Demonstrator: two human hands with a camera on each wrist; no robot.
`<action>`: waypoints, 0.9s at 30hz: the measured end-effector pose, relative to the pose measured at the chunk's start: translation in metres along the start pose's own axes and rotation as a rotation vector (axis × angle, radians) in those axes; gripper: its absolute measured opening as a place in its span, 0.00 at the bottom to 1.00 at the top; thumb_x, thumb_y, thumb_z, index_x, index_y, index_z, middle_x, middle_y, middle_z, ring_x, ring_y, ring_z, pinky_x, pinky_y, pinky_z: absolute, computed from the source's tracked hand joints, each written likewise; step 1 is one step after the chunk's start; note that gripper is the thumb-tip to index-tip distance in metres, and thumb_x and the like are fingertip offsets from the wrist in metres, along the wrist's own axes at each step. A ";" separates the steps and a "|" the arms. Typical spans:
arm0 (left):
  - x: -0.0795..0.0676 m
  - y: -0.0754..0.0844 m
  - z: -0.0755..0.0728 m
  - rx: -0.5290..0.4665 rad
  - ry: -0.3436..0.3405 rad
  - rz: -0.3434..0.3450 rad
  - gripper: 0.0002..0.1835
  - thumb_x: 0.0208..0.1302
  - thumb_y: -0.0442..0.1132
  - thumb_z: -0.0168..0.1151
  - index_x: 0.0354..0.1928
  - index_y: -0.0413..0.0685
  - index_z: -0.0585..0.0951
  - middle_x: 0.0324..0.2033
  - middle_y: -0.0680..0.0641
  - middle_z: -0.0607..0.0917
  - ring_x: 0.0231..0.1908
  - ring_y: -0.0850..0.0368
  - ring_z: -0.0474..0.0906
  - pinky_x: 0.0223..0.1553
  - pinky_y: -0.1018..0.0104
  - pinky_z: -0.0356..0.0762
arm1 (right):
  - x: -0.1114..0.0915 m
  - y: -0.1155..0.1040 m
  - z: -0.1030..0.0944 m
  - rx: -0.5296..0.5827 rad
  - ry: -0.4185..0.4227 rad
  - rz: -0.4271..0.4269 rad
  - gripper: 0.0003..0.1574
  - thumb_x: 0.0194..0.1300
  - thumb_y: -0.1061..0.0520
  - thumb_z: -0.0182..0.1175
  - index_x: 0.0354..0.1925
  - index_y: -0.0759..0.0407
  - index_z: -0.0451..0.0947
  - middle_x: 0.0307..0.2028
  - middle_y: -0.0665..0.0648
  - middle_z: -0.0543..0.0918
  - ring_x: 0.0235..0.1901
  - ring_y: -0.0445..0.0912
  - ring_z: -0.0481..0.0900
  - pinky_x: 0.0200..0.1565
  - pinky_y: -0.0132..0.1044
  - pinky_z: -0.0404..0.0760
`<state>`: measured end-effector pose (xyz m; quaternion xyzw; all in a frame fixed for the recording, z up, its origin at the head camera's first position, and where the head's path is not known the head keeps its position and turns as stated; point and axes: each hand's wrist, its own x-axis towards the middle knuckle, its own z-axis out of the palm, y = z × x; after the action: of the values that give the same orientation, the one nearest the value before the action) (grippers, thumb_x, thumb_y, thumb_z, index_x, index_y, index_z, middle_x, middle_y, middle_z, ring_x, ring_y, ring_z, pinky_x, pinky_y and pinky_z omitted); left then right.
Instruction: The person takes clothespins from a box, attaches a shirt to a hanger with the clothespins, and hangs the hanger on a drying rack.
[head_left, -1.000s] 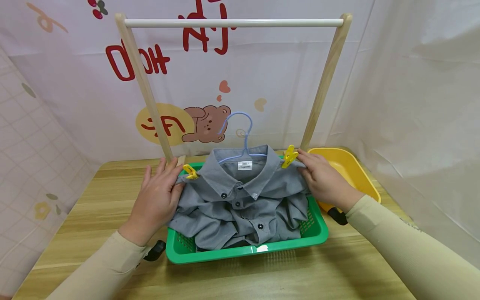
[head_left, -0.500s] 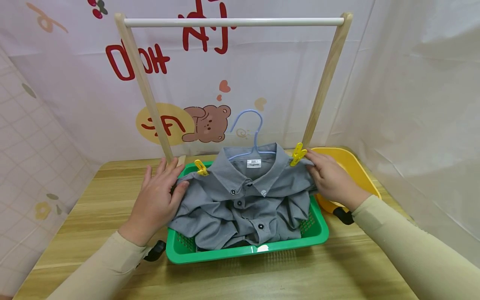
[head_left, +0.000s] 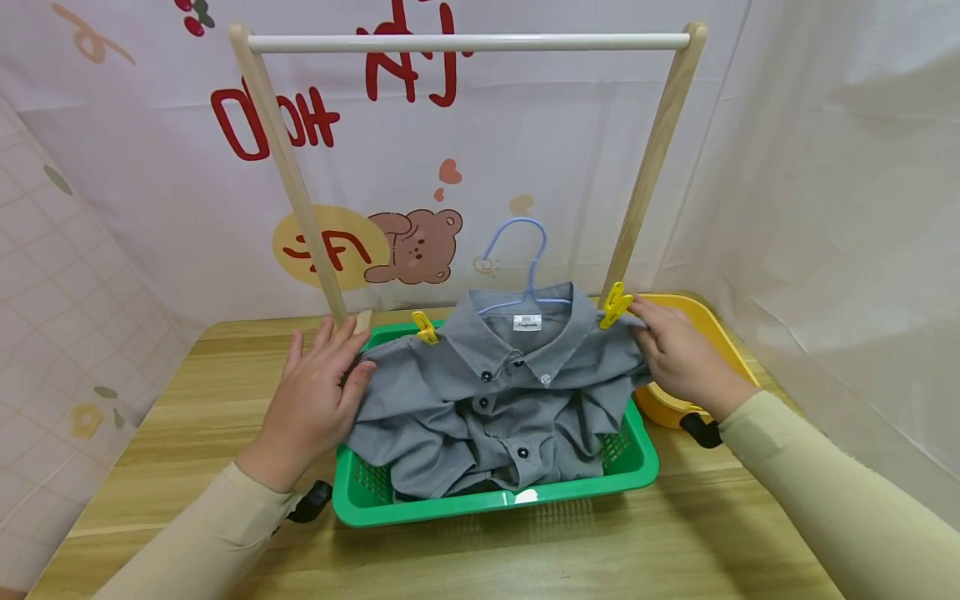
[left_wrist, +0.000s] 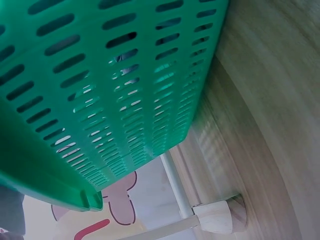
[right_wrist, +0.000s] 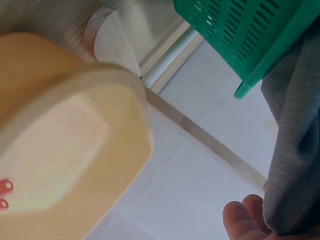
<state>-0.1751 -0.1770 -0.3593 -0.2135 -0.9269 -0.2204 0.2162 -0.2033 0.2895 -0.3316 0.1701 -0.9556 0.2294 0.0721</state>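
Observation:
A grey button-up shirt [head_left: 420, 383] lies bunched in a green plastic basket [head_left: 495, 504]. The blue hanger [head_left: 534, 258] sits inside its collar, hook standing up. Yellow clothes pegs clip each shoulder, a left peg [head_left: 425, 327] and a right peg [head_left: 616, 306]. My right hand [head_left: 686, 358] pinches the shirt's right shoulder just outside its peg; fingertips [right_wrist: 239, 218] show at the cloth edge in the right wrist view. At the basket's left side, my left hand [head_left: 315, 400] has its fingers extended, thumb beside the left sleeve.
A wooden rack with a white rail [head_left: 465, 42] stands behind the basket, its left post [head_left: 300, 200] close to my left fingers. A yellow basin [right_wrist: 125, 185] sits at the right, under my right wrist. All stand on a wood-grain table [head_left: 202, 392] before a printed backdrop.
My right hand has moved right, drawing the shirt's upper part, hanger and pegs with it. The left shoulder has slid away from my left hand, which stays in place.

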 end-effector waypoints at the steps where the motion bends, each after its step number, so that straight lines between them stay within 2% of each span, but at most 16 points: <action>1: 0.000 -0.001 0.000 0.000 -0.004 0.000 0.27 0.81 0.48 0.54 0.73 0.39 0.75 0.75 0.33 0.71 0.77 0.26 0.61 0.77 0.25 0.43 | 0.000 0.001 -0.001 -0.003 0.001 0.004 0.28 0.84 0.61 0.43 0.75 0.73 0.65 0.77 0.78 0.62 0.76 0.75 0.58 0.75 0.70 0.57; 6: -0.001 -0.002 0.001 0.004 -0.023 -0.007 0.28 0.82 0.49 0.53 0.72 0.38 0.75 0.74 0.31 0.71 0.76 0.25 0.62 0.78 0.25 0.42 | -0.003 0.006 -0.005 -0.023 0.024 0.013 0.28 0.84 0.61 0.44 0.74 0.74 0.65 0.77 0.78 0.62 0.76 0.75 0.59 0.74 0.70 0.58; 10: -0.001 -0.001 0.000 0.004 -0.034 -0.016 0.28 0.82 0.50 0.53 0.73 0.39 0.75 0.75 0.34 0.71 0.77 0.27 0.61 0.78 0.26 0.43 | -0.003 0.011 -0.007 -0.035 0.021 0.036 0.29 0.84 0.61 0.44 0.75 0.75 0.64 0.77 0.78 0.61 0.76 0.75 0.58 0.74 0.70 0.58; 14: -0.001 -0.002 0.000 0.006 -0.060 -0.027 0.31 0.82 0.53 0.53 0.75 0.39 0.72 0.77 0.35 0.69 0.78 0.26 0.59 0.78 0.25 0.43 | -0.004 0.016 -0.007 -0.051 0.029 0.037 0.30 0.83 0.61 0.44 0.75 0.75 0.63 0.77 0.78 0.61 0.76 0.75 0.58 0.74 0.70 0.59; 17: -0.001 -0.003 0.000 0.011 -0.106 -0.044 0.35 0.81 0.56 0.53 0.77 0.39 0.68 0.78 0.34 0.67 0.78 0.25 0.57 0.76 0.23 0.43 | -0.004 0.019 -0.007 -0.056 0.039 0.031 0.30 0.84 0.61 0.44 0.75 0.75 0.63 0.77 0.77 0.61 0.76 0.75 0.58 0.74 0.70 0.59; 21: -0.001 -0.003 0.000 0.025 -0.207 -0.070 0.41 0.79 0.61 0.53 0.80 0.39 0.63 0.79 0.32 0.63 0.79 0.24 0.53 0.76 0.21 0.40 | -0.004 0.022 -0.007 -0.052 0.035 0.041 0.30 0.84 0.60 0.43 0.76 0.75 0.62 0.78 0.76 0.60 0.76 0.76 0.58 0.74 0.71 0.58; 27: -0.003 -0.004 0.000 0.026 -0.328 -0.086 0.49 0.77 0.64 0.56 0.83 0.36 0.53 0.82 0.33 0.56 0.80 0.23 0.49 0.75 0.20 0.40 | -0.006 0.025 -0.008 -0.054 0.048 0.038 0.30 0.84 0.60 0.43 0.76 0.75 0.62 0.78 0.76 0.61 0.76 0.75 0.58 0.74 0.70 0.58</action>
<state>-0.1743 -0.1811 -0.3622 -0.2040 -0.9608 -0.1795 0.0550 -0.2067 0.3158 -0.3361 0.1442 -0.9625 0.2089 0.0954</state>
